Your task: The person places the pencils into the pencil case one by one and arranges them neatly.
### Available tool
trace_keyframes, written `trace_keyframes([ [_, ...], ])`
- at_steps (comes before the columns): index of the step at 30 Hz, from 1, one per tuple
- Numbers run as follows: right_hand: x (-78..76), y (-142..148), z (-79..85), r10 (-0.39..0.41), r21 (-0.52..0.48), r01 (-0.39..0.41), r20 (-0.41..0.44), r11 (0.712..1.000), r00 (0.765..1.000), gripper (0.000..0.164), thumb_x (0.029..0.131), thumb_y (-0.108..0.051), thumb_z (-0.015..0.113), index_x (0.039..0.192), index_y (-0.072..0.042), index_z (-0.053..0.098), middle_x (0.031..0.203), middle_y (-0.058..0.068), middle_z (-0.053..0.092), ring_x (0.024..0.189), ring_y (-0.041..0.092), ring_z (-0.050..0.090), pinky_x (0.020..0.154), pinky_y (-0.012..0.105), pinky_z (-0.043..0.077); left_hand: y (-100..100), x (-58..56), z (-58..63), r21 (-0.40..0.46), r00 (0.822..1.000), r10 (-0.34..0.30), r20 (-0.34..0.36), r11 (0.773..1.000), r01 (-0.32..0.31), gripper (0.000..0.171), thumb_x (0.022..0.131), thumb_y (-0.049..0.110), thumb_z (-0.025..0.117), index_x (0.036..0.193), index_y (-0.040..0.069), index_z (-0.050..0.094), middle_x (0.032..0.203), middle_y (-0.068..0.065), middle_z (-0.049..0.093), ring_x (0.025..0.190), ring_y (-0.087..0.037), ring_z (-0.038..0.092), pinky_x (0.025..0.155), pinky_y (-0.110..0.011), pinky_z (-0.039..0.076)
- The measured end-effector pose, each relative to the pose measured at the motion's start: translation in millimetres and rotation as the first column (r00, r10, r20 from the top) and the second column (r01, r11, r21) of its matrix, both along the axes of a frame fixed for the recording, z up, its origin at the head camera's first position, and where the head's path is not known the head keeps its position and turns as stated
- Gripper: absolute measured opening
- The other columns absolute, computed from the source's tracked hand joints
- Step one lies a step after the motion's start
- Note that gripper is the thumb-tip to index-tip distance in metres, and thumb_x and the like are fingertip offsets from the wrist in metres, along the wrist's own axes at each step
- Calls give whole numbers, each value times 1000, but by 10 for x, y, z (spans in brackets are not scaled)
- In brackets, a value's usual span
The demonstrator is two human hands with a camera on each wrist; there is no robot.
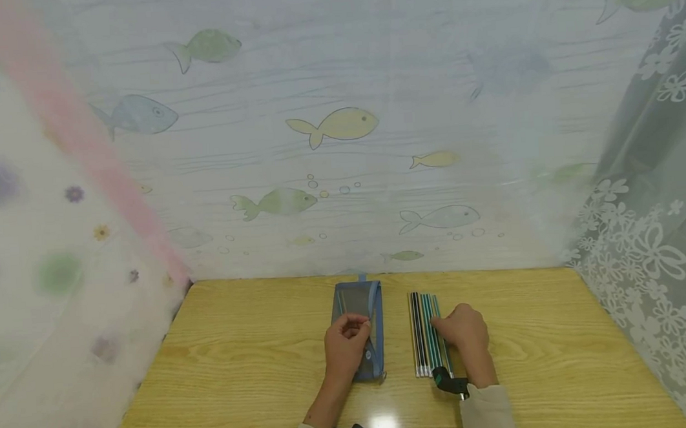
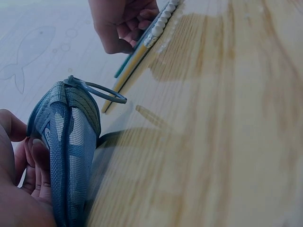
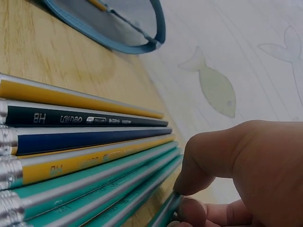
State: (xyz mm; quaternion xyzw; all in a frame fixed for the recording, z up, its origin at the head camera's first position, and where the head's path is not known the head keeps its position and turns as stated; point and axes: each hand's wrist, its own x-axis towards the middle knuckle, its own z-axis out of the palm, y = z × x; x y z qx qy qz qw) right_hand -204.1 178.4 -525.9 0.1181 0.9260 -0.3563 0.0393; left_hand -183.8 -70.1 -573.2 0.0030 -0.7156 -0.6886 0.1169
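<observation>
A blue-grey mesh pencil case (image 1: 356, 295) lies lengthwise on the table, with a few pencils showing inside through the mesh. My left hand (image 1: 345, 346) is over it, thumb and index finger pinching the case's edge near the middle. Seen from the left wrist, the case's zipped end with its pull ring (image 2: 106, 92) points up. To the right, a row of pencils (image 1: 421, 333) lies side by side in yellow, dark and green, erasers toward me. My right hand (image 1: 465, 330) pinches the outermost green pencil (image 3: 163, 213) between thumb and fingers, slightly angled from the rest.
The wooden table (image 1: 245, 348) ends at a fish-patterned curtain (image 1: 344, 233) behind. Flowered curtains (image 1: 650, 256) hang at both sides. A black wrist camera mount (image 1: 449, 383) on the right wrist hangs over the pencils' eraser ends.
</observation>
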Motion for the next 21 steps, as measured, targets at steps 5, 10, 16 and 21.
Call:
trace_keyframes([
  [5, -5, 14, 2, 13, -23, -14, -7, 1000, 1000, 50, 89, -25, 71, 48, -20, 43, 46, -8, 38, 45, 11, 37, 42, 24, 31, 1, -3, 2, 9, 1000, -3, 7, 1000, 3, 5, 94, 9, 79, 96, 5, 76, 86, -9, 71, 66, -11, 64, 56, -22, 54],
  [10, -6, 28, 27, 24, -25, -24, 2, 999, 1000, 49, 90, -27, 72, 48, -18, 48, 49, -6, 43, 48, 13, 40, 45, 26, 33, -2, -7, -3, 7, 1000, -4, 8, 1000, 4, 7, 94, 10, 80, 96, 4, 76, 85, -9, 71, 65, -11, 64, 55, -22, 53],
  [16, 8, 39, 67, 45, -36, -45, -1, 998, 999, 50, 91, -29, 71, 48, -18, 48, 49, -5, 47, 48, 14, 42, 46, 27, 35, -5, -5, -13, 0, 1000, -3, 5, 1000, 3, 7, 94, 9, 80, 97, 4, 76, 86, -10, 71, 66, -12, 65, 56, -22, 54],
  [21, -5, 26, 83, 43, -31, -43, -6, 999, 999, 52, 92, -29, 70, 47, -19, 45, 47, -6, 44, 46, 12, 39, 45, 25, 32, -5, 8, 1, -2, 1000, -4, 14, 1000, 4, 6, 95, 9, 79, 98, 4, 76, 88, -10, 72, 67, -12, 65, 57, -22, 55],
])
